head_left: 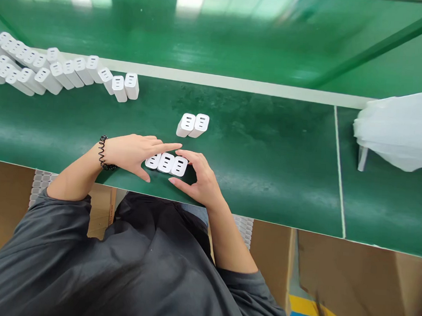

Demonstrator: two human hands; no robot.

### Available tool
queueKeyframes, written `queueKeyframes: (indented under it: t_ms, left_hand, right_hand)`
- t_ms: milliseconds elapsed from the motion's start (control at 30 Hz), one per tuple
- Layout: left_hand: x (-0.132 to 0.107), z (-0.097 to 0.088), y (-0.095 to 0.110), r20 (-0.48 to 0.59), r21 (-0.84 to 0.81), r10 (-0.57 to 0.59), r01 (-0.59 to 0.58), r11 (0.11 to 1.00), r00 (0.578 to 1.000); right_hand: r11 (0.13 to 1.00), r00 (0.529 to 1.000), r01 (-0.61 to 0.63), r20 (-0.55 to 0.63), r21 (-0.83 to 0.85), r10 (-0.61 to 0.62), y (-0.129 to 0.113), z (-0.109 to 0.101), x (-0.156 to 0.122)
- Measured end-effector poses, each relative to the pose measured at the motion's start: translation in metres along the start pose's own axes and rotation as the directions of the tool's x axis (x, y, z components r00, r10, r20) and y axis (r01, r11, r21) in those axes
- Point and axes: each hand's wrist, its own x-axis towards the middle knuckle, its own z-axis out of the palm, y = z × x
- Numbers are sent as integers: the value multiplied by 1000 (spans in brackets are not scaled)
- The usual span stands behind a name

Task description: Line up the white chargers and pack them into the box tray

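Left hand (133, 153): flat on the belt, fingers extended and released; the fingertips reach over the far edge of the charger row, touching it. A black coil band sits on the wrist.
Right hand (198, 179): curved around the right end of the row, thumb on the near side, fingers on the far side, lightly grasping the end unit.
Charger row (166, 163): three white charger blocks side by side, port faces up, at the near edge of the green belt (269, 157), between both hands.
Charger pair (193, 125): two units, touching each other, just beyond the row.
Charger stock (40, 69): many units lined up, far left.
Plastic bags (404, 130): white stack, far right.
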Motion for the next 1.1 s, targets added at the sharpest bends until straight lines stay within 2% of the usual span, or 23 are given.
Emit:
queueKeyframes:
  t_ms: [100, 167, 233, 333, 433, 500, 600, 667, 733, 833, 1000, 1100]
  left_hand:
    - [-1, 1, -1, -13, 10, 2, -1, 1000, 1000]
    - [0, 3, 0, -45, 20, 20, -19, 1000, 999]
    - [2, 7, 3, -102, 49, 50, -45, 998, 994]
    - [8, 16, 13, -213, 134, 98, -70, 989, 972]
    - [15, 27, 23, -326, 228, 131, -57, 972, 936]
    - [20, 35, 28, -387, 281, 150, -38, 959, 910]
    - [27, 45, 30, -444, 332, 172, -17, 943, 879]
    - [30, 48, 28, -467, 340, 176, -7, 940, 867]
    - [32, 48, 24, -486, 332, 165, 7, 943, 858]
    - [30, 39, 15, -515, 292, 85, 81, 953, 853]
    - [24, 24, 2, -560, 183, -139, 285, 941, 817]
    - [25, 24, 0, -553, 164, -169, 306, 938, 816]
  right_hand:
    - [1000, 1000, 6, -7, -8, -6, 1, 0, -1]
    - [1000, 998, 27, -53, -3, -27, 3, 2, -3]
    - [1000, 986, 30, -162, -5, -31, 5, 2, -4]
    - [999, 934, -22, -357, -38, 7, 7, -1, -1]
    - [993, 907, -75, -419, -95, 29, 8, -13, 15]
    - [986, 933, -75, -360, -147, 17, 12, -22, 32]
    - [981, 985, -41, -174, -192, 7, 25, -29, 62]
    - [985, 998, -42, -59, -166, 33, 36, -26, 78]
    - [991, 997, -71, -22, -115, 69, 43, -22, 85]
    - [993, 995, -100, -13, -56, 100, 44, -22, 80]
    - [994, 990, -111, 93, 3, 110, 28, -32, 58]
    - [994, 989, -101, 116, 42, 96, 21, -30, 54]
